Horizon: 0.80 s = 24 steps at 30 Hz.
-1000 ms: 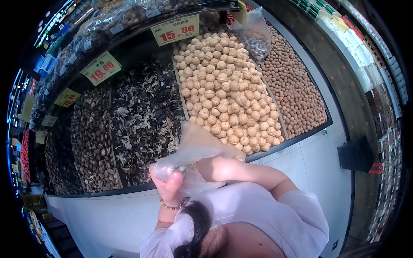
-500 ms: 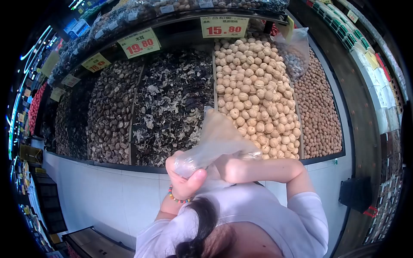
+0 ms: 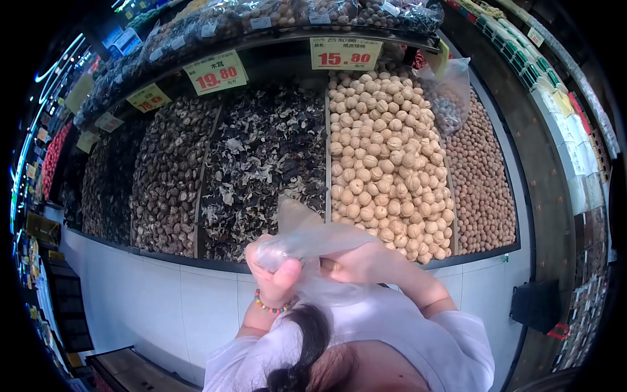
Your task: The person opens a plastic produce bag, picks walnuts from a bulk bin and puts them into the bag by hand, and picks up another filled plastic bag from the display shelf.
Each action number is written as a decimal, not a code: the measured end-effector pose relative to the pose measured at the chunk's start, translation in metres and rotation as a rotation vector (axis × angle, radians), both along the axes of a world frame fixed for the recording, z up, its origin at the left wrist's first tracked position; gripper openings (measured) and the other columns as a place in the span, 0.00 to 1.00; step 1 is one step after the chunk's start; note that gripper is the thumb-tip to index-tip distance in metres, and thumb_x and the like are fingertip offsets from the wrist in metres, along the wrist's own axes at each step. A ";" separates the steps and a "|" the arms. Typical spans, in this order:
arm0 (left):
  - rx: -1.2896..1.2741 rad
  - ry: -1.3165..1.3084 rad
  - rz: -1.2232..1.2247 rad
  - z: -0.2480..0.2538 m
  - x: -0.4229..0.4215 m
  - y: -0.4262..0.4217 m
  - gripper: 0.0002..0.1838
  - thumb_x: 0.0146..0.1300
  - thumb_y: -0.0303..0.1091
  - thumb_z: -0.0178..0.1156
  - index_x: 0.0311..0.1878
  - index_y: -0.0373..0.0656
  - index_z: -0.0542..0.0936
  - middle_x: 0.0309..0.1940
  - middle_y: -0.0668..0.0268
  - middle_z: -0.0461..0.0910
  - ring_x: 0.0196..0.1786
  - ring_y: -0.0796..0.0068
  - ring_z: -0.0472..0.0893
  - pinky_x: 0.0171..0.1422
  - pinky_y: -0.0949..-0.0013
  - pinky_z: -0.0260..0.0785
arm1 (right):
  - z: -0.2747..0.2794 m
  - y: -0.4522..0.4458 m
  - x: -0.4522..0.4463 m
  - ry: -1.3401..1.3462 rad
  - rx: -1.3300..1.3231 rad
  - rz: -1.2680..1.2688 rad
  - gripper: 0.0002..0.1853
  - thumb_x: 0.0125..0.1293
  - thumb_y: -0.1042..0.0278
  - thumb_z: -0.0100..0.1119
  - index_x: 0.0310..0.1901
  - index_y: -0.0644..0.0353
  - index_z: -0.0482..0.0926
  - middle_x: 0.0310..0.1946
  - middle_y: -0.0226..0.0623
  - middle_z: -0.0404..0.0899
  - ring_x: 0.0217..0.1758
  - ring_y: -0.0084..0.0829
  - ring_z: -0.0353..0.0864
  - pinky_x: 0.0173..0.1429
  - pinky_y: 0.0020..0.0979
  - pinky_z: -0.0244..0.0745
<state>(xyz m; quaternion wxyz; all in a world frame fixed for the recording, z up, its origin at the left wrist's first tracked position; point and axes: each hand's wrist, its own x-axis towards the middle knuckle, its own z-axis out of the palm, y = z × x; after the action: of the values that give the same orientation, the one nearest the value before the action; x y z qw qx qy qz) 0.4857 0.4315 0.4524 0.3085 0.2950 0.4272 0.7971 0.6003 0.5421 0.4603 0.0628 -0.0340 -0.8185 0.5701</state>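
A thin clear plastic bag (image 3: 304,236) hangs between my two hands in front of my chest, its pointed corner reaching over the bin of black fungus (image 3: 261,150). My left hand (image 3: 277,274), with a beaded bracelet at the wrist, is closed on the bunched side of the bag, thumb on top. My right hand (image 3: 353,262) is against the bag on the other side, its fingers curled and partly covered by the film. Beyond that hand lies a bin of pale walnuts (image 3: 388,170). Nothing shows inside the bag.
Dried mushrooms (image 3: 170,176) fill a bin at the left, and small brown nuts (image 3: 483,183) one at the right. A filled plastic bag (image 3: 449,98) hangs by the walnuts. Price signs (image 3: 346,53) line the shelf above. A black box (image 3: 535,307) stands on the right.
The bag's corner has swung left and lower, and its film now stretches across my right forearm. My right hand has shifted slightly left. My left hand keeps its hold.
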 end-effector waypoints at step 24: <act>-0.031 -0.048 0.078 0.007 -0.002 0.018 0.16 0.47 0.41 0.62 0.27 0.37 0.73 0.22 0.68 0.73 0.22 0.82 0.70 0.26 0.77 0.61 | 0.000 0.028 0.042 0.331 -0.043 -0.167 0.14 0.55 0.68 0.57 0.46 0.54 0.74 0.38 0.36 0.74 0.40 0.32 0.76 0.44 0.31 0.71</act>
<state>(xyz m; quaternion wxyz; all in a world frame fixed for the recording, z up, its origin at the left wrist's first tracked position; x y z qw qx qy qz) 0.4842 0.4493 0.4593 0.2919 0.2539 0.4429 0.8088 0.6421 0.5701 0.4606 0.2431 -0.0090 -0.7790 0.5779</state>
